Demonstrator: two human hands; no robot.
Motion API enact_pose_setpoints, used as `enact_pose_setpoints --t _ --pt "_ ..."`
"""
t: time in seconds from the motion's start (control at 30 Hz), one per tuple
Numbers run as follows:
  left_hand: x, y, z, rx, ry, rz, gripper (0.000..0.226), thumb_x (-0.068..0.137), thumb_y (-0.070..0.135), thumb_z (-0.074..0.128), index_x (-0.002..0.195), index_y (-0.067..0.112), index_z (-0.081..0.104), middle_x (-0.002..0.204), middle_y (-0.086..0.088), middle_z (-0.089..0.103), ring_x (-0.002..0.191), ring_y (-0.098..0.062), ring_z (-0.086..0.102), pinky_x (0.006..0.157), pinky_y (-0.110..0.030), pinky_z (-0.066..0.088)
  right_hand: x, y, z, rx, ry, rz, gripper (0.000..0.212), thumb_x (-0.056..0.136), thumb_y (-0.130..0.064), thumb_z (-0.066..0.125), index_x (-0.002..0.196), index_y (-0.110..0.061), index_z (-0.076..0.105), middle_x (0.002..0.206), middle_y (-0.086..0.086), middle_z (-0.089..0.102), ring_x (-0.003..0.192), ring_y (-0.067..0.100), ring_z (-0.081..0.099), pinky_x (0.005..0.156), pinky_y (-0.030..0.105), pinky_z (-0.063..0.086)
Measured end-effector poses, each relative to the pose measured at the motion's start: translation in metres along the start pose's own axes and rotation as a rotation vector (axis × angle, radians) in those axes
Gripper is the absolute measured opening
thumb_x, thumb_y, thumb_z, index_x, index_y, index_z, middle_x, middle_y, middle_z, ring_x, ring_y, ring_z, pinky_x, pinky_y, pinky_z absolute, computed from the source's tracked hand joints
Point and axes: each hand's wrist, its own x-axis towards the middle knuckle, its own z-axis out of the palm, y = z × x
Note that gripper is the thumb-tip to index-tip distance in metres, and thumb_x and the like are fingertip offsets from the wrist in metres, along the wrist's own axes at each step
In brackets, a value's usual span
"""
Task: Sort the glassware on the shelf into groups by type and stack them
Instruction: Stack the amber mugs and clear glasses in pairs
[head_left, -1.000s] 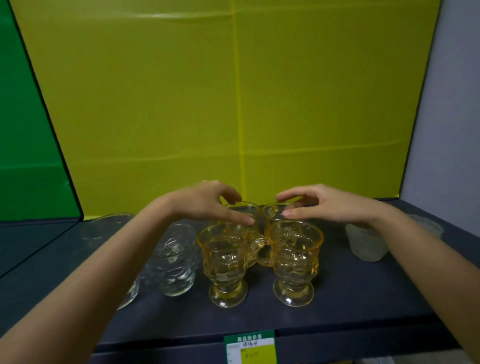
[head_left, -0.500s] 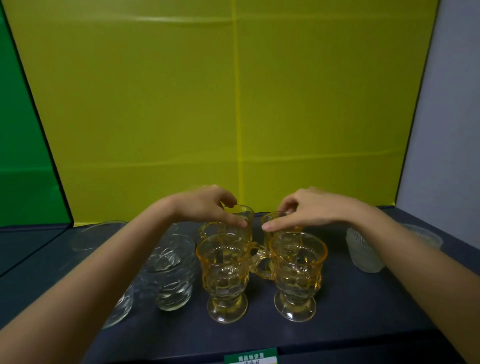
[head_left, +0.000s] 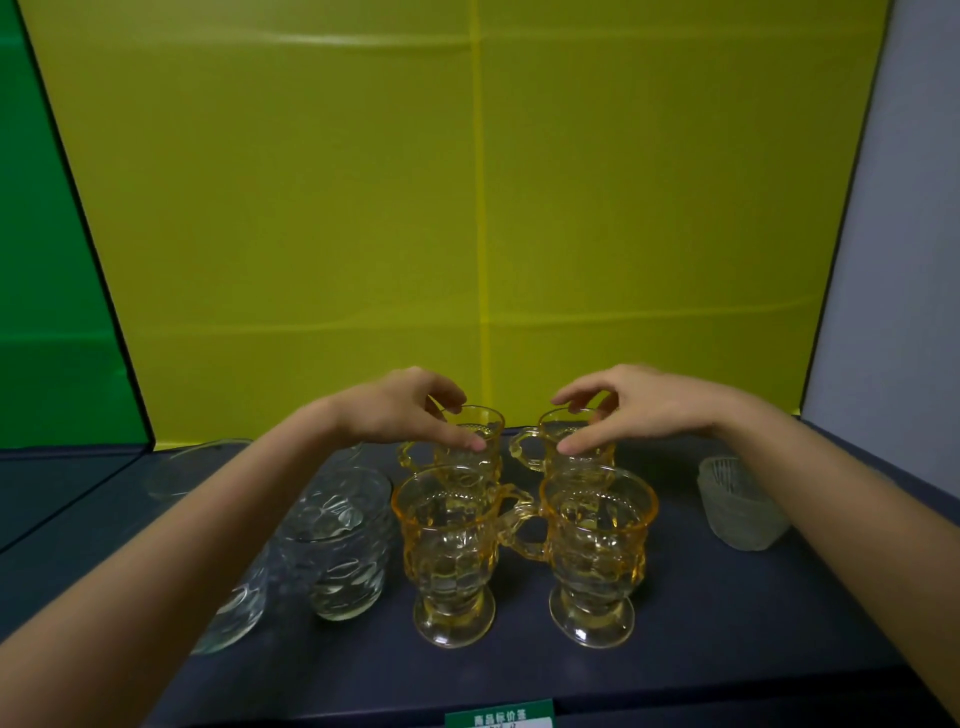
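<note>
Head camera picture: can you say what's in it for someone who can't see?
Two bare hands, left hand and right hand, each grip a back amber glass mug on a dark shelf; two more stand in front, clear glass bowls at left.

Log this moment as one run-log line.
left hand on rear-left amber mug rim | right hand on rear-right amber mug rim | both mugs on shelf

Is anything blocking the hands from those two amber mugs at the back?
Nothing visible: the left hand and right hand are already at the rims of the back amber mugs, above the front pair.
</note>
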Motion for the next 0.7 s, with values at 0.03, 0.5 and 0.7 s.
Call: enact_pose_setpoints --t 0.03,0.5,0.7 --pt "0.000 0.000 0.000 -0.005 0.002 0.003 0.069 0.069 0.041 0.072 0.127 0.009 0.050 0.128 -0.005 0.057 0.105 -0.015 0.057 0.093 -0.026 0.046 0.000 0.002 -0.001 0.041 -0.012 -0.010 0.066 0.074 -0.044 0.069 0.133 -0.025 0.047 0.134 -0.004 0.052 0.110 0.011 0.053 0.095 0.025 0.043" --pt "-0.012 0.010 0.001 0.091 0.074 0.022 0.071 0.071 0.046 0.068 0.129 0.010 0.048 0.131 -0.005 0.055 0.112 -0.018 0.054 0.098 -0.033 0.044 -0.013 0.005 -0.005 0.096 -0.011 -0.085 0.074 0.065 -0.055 0.060 0.133 -0.029 0.043 0.143 -0.009 0.038 0.128 0.009 0.041 0.107 0.030 0.036" --pt "-0.057 0.024 -0.012 -0.060 0.090 0.233 0.062 0.064 0.063 0.063 0.116 0.028 0.059 0.116 0.013 0.063 0.102 -0.001 0.060 0.092 -0.027 0.050 -0.064 -0.012 -0.003 0.171 0.153 -0.239 0.064 0.063 -0.077 0.049 0.114 -0.040 0.058 0.116 -0.021 0.059 0.105 -0.002 0.057 0.091 0.025 0.051"
